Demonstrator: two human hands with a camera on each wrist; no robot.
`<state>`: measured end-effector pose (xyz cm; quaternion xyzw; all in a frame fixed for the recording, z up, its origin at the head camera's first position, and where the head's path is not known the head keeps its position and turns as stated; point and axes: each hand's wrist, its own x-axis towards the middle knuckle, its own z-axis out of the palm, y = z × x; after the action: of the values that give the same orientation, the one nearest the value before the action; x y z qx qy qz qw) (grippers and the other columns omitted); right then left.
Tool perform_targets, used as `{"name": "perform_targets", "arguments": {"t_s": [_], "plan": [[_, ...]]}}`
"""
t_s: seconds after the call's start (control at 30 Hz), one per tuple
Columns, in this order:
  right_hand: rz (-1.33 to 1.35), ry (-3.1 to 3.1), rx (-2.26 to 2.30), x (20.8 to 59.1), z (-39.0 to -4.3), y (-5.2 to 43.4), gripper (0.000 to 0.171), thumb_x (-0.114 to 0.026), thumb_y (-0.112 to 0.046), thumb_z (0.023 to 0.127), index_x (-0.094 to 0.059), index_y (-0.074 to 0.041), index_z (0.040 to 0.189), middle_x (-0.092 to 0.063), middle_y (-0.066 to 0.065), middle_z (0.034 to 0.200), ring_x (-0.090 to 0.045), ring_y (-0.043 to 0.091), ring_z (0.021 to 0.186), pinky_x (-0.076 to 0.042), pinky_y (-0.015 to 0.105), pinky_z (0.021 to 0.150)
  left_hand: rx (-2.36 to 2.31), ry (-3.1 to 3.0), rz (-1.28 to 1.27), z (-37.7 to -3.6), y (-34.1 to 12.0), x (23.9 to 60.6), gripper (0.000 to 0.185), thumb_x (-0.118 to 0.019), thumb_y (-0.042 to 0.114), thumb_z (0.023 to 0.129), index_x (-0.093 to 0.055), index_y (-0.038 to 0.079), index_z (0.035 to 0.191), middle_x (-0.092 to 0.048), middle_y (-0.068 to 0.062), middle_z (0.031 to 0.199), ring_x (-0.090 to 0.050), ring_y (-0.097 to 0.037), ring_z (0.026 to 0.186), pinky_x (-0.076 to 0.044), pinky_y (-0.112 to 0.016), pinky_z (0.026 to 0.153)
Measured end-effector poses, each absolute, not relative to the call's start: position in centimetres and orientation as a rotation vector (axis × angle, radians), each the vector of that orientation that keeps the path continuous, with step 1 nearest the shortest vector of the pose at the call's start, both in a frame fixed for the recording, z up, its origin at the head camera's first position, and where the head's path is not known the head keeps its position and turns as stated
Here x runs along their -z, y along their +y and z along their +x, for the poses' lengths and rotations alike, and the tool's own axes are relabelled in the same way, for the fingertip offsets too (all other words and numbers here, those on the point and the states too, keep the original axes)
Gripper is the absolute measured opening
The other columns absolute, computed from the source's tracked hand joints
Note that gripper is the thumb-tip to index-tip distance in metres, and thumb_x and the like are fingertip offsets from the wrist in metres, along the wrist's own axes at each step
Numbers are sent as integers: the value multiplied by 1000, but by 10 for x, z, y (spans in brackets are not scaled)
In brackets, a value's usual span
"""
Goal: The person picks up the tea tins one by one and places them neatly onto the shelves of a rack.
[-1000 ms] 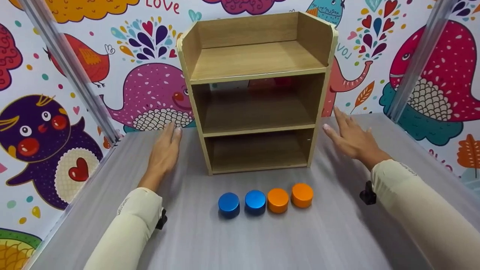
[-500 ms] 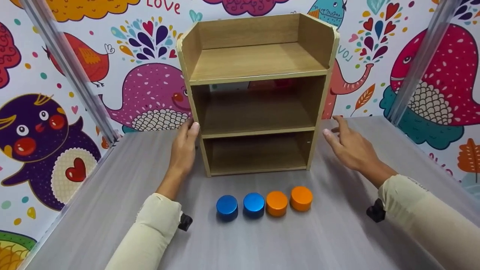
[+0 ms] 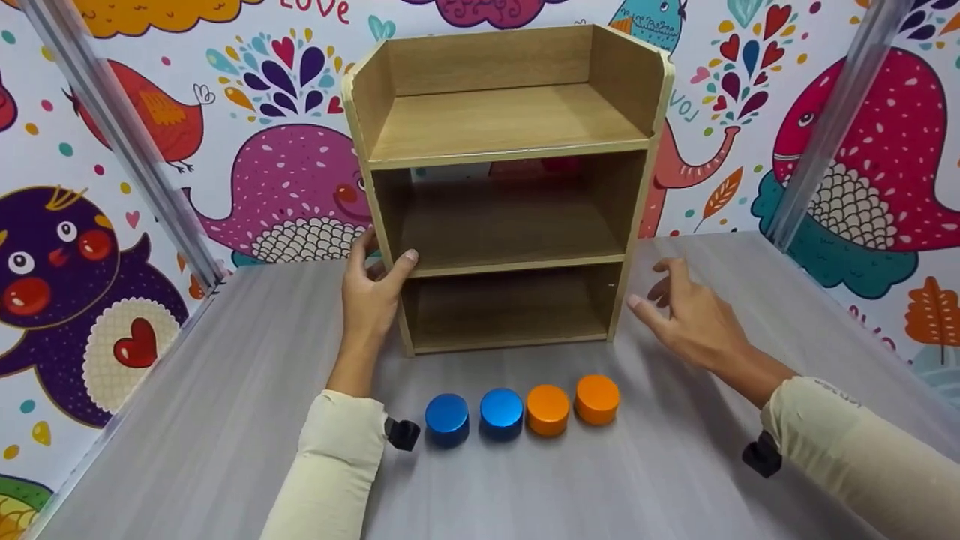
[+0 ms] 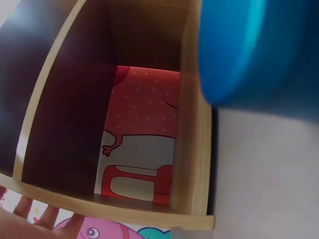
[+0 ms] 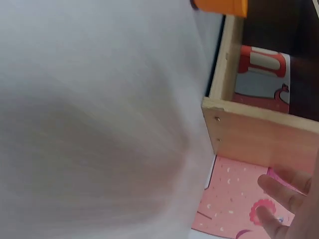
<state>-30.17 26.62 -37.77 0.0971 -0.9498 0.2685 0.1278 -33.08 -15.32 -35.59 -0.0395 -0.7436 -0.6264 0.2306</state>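
Observation:
A wooden three-tier shelf unit (image 3: 510, 127) stands at the back of the grey table (image 3: 217, 420). My left hand (image 3: 381, 264) grips its left side panel at the middle shelf, thumb on the front edge and fingers round the outside. My right hand (image 3: 660, 292) hovers open just right of the unit's lower part, fingers spread, apparently not touching it. In front lie two blue cylinders (image 3: 447, 417) (image 3: 501, 410) and two orange cylinders (image 3: 547, 409) (image 3: 597, 398) in a row. The left wrist view shows the shelf's inside (image 4: 192, 149) and a blurred blue cylinder (image 4: 259, 50).
Colourful cartoon wallpaper (image 3: 97, 247) and two slanted metal posts (image 3: 112, 135) (image 3: 825, 127) close in the table at the back and sides. In the right wrist view the shelf's side panel (image 5: 259, 134) and an orange cylinder (image 5: 222, 5) show beside bare tabletop.
My left hand moved right from the tabletop and took hold of the shelf's left panel. My right hand drew back and lower beside the right panel.

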Motion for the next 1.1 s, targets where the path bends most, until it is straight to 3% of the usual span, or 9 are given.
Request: {"name": "perform_targets", "arguments": {"t_s": [0.27, 0.47, 0.73, 1.1], "plan": [[324, -2797, -761, 389, -275, 259, 73, -58, -70, 91, -36, -16, 136, -68, 10, 109, -63, 23, 87, -57, 41, 76, 1724, -2077, -130, -331, -154, 362, 78, -78, 33, 89, -39, 20, 156, -48, -8, 149, -58, -33, 124, -51, -49, 103], [385, -2850, -695, 398, -257, 256, 70, -58, -70, 91, -42, -19, 137, -69, 6, 108, -65, 22, 90, -56, 41, 78, 1698, -2116, -161, -327, -157, 372, 79, -77, 29, 91, -36, 24, 158, -45, -7, 150, -54, -35, 128, -51, -53, 103], [583, -2832, -529, 405, -250, 248, 58, -64, -67, 88, -54, -32, 134, -72, -7, 105, -65, 11, 88, -54, 30, 71, 1685, -2111, -179, -331, -160, 369, 78, -74, 27, 93, -33, 23, 159, -42, -9, 152, -53, -37, 128, -49, -55, 105], [793, -2815, -412, 418, -247, 236, 63, -63, -73, 85, -60, -32, 133, -69, -13, 109, -64, 5, 90, -58, 39, 82, 1740, -2071, -200, -335, -156, 363, 73, -70, 22, 95, -34, 22, 158, -42, -9, 152, -53, -37, 129, -47, -55, 107]]}}
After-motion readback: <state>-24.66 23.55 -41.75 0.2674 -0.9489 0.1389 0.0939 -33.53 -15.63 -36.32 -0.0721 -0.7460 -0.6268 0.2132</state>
